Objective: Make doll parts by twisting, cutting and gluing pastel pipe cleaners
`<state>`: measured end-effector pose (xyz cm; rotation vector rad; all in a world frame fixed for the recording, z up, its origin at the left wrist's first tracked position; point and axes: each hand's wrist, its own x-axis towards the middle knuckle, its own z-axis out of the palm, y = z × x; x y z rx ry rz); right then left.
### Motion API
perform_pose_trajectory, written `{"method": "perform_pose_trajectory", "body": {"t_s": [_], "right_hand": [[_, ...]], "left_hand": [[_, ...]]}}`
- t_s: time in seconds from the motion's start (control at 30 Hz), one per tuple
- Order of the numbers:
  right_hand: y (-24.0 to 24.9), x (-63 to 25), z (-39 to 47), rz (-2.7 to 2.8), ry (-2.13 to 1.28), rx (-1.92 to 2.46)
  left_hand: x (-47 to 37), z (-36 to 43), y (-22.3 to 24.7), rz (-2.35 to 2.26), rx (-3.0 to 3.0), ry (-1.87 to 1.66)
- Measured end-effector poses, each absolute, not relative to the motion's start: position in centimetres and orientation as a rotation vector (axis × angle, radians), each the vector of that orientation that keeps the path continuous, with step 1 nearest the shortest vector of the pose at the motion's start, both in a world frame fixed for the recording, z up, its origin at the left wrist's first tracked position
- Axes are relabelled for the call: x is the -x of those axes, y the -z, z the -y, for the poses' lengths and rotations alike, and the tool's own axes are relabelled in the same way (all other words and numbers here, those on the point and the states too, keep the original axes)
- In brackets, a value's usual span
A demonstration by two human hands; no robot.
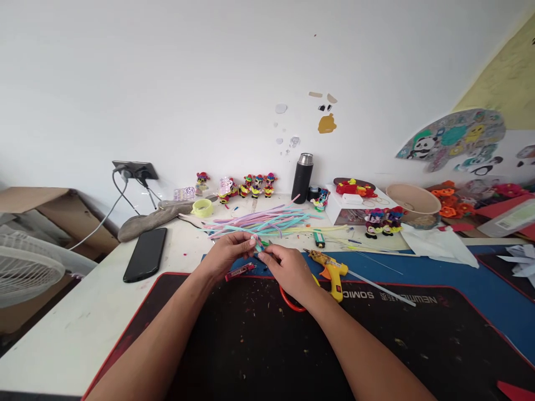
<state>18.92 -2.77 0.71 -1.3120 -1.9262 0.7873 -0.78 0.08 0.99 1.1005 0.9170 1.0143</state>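
Observation:
My left hand point(225, 255) and my right hand point(290, 268) meet above the far edge of the black mat point(251, 334). Between their pinched fingertips is a small pink and teal pipe cleaner piece point(259, 245), mostly covered by the fingers. A loose pile of pastel pipe cleaners point(267, 221) lies just beyond. Below my right wrist, a red ring-shaped handle point(291, 302) is partly hidden. A yellow glue gun point(335, 274) with a clear glue stick rests to the right of that hand. Close to my left hand lies a small dark-pink item point(239, 271) with lettering.
A black phone point(145, 254) and driftwood point(150, 219) are at left, near a fan point(29, 267). Along the wall stand several colourful figurines point(258, 186), a black flask point(302, 179) and a white box point(349, 210). A beige bowl point(413, 197) sits back right.

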Motion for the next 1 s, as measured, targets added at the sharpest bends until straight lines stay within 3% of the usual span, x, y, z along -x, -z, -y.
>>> {"method": "perform_pose_trajectory", "body": {"t_s": [0.57, 1.0], "right_hand": [[0.2, -18.6, 2.6, 1.865, -0.872, 1.306], [-2.9, -28.2, 6.3, 1.953, -0.481, 1.81]], "left_hand": [[0.9, -0.6, -0.8, -0.94, -1.142, -1.036], [1.2, -0.8, -0.6, -0.873, -1.131, -1.078]]}}
